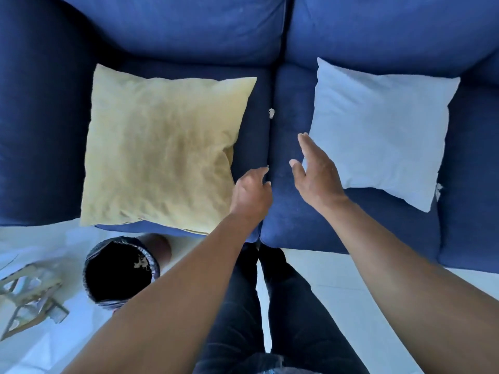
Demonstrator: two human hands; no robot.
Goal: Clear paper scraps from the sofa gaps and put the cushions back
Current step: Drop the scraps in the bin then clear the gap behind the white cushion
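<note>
We're looking straight down at a big blue sofa [351, 36] filling most of the view, two seat pads with a dark gap [268, 147] running between them, back pads up top. Under it the floor [337, 282] is showing pale, almost white tile, bright light all over it.

A yellow cushion [162, 147] is lying flat on the left seat, its near edge hanging a bit over the front. A white cushion [383, 133] is lying on the right seat, turned slightly.

On the floor left of our legs, a bin [118, 273] lined with a black bag is standing just in front of the sofa, with a few pale bits sitting inside near the rim. Further left, some wooden frame thing [29, 290] is sitting on the floor; we can't tell what it is.

Our left hand [251, 193] is hovering at the gap with fingers curled loosely, gripping nothing we can see. Our right hand [316, 174] is spread flat and open, over the inner edge of the white cushion.

One scrap [271, 113] is poking out of the gap, further back than both hands. Another scrap [438, 190] is peeking out at the right edge of the right seat, by the white cushion's corner.
</note>
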